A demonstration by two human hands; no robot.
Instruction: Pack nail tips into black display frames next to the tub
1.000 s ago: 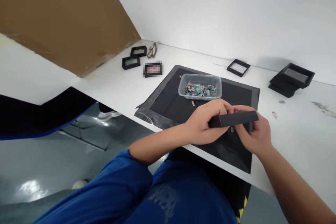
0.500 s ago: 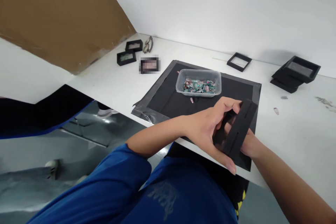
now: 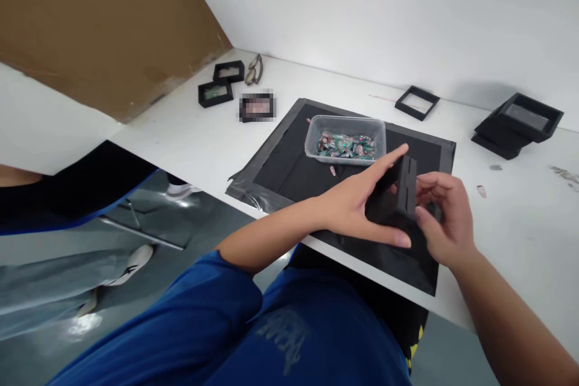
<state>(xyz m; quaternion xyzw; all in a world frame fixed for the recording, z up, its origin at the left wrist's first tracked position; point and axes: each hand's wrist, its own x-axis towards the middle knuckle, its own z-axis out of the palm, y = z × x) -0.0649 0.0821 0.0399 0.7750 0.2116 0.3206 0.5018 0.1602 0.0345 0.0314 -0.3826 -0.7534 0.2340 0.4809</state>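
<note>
My left hand [image 3: 346,202] grips a black display box [image 3: 407,187] tipped on its edge, thumb along the near side and index finger stretched along the far side. At the box's right side, my right hand [image 3: 447,220] has curled fingers and thumb at its edge; their exact contact is partly hidden. Beyond the hands, a clear plastic tub [image 3: 312,148] holds many small pink and teal glossy pieces that look like press-on nails. One pink nail-like piece [image 3: 333,170] lies just in front of the tub. Both tub and piece rest on a black mat [image 3: 289,163].
A thin black frame [image 3: 417,102] and stacked black boxes [image 3: 515,126] stand at the back right. Small loose pieces [image 3: 481,191] lie on the white table. Several window boxes [image 3: 216,93] sit at back left, beside a brownish curved object [image 3: 254,70]. Another person's legs [image 3: 67,277] show at lower left.
My right hand has come out from behind the box to its right side. The box has turned more upright, and my left index finger has straightened. The other person's legs have moved into view.
</note>
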